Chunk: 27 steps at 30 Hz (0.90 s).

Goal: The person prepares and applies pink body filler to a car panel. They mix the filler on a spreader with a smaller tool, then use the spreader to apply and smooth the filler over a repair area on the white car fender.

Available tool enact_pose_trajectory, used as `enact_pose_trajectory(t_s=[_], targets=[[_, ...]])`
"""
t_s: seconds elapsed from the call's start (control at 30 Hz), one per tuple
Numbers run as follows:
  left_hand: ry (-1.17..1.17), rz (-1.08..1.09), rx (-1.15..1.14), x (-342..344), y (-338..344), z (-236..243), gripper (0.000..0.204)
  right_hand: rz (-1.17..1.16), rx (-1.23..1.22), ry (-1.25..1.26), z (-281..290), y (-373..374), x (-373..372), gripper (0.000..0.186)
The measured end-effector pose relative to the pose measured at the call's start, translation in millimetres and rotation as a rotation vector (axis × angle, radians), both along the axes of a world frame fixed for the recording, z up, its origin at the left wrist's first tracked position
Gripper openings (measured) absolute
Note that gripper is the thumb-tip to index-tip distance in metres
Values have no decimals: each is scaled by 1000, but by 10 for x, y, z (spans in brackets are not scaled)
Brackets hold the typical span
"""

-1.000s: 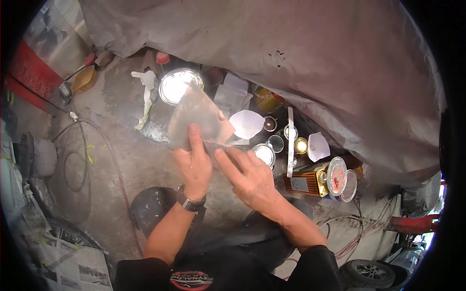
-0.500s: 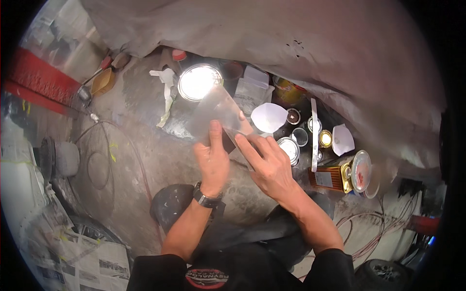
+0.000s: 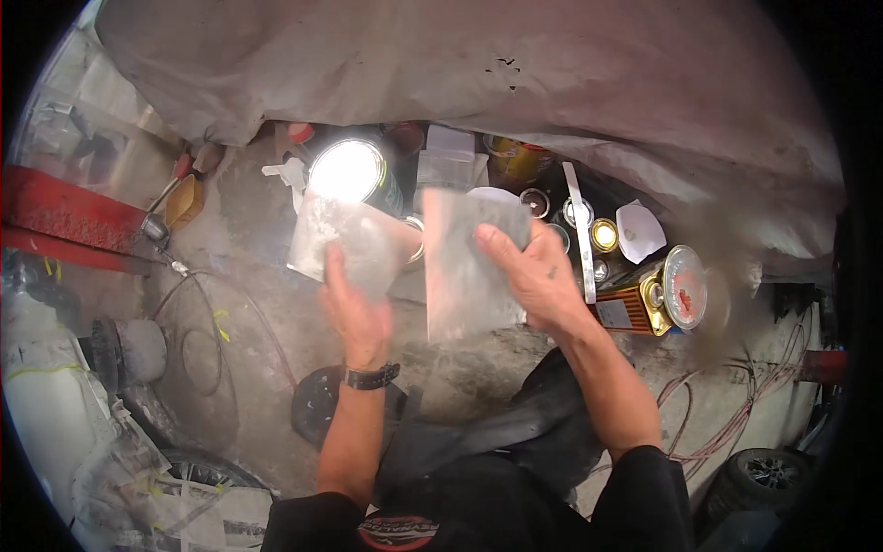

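Observation:
My left hand (image 3: 353, 313) is closed, thumb on top, on a thin dusty grey sheet (image 3: 361, 241) tilted in front of me. The hand is a little blurred. To its right, my right hand (image 3: 543, 276) pinches a second thin grey sheet (image 3: 460, 276) with a pinkish strip along its left edge. The two sheets are apart, and whether they are sandpaper I cannot tell. Just beyond the left sheet stands a large tin (image 3: 347, 172), its lid washed out by glare. The right sheet partly hides a white piece behind it.
Small open tins (image 3: 603, 235), a long white stick (image 3: 579, 230), a white sheet (image 3: 640, 232) and a gold rectangular can (image 3: 635, 305) stand at the right. A draped cover (image 3: 441, 64) hangs along the far side. Hoses (image 3: 736, 414) lie at the right, and a red beam (image 3: 78, 216) crosses the left.
My hands were close together on the sheet material; now they are apart, each with its own sheet. The view has shifted, so the tins sit slightly further left.

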<state>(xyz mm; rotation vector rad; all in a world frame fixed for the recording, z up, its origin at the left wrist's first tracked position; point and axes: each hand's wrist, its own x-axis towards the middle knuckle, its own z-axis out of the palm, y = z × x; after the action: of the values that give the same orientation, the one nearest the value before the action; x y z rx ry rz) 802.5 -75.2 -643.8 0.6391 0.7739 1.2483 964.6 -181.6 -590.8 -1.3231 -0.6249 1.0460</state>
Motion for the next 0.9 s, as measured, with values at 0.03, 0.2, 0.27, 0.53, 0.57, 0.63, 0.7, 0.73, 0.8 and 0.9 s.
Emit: enact_pose_trajectory(t_s=[0.03,0.2,0.27,0.53,0.57,0.63,0.7,0.73,0.8,0.9], targets=[[-22,-49,-16,-23,1,-69,41,44,-18,138,3,-5,-58,38],[-94,-249,-53,64,-70,-12,40,59,-215,237,-246,72,-108,49],[-104,-308,-26,61,-73,-88,42,63,-208,273,-190,57,-40,49],[-126,-395,101,-84,-71,47,43,-356,55,-84,-551,81,625,34],[-96,-358,99,-87,-49,78,43,-382,110,-176,-399,64,597,33],[-36,-285,81,-71,-16,81,42,-225,116,-479,-145,-44,456,32],[23,-185,46,-40,-14,62,42,111,135,-457,-37,-143,206,30],[53,-143,24,-26,-16,38,42,222,41,-662,-173,-171,142,27],[-33,-118,-30,-78,50,21,42,356,-33,-1173,-166,-176,166,33],[-100,-119,-42,-127,108,105,43,311,-4,-1546,-246,-196,191,45]])
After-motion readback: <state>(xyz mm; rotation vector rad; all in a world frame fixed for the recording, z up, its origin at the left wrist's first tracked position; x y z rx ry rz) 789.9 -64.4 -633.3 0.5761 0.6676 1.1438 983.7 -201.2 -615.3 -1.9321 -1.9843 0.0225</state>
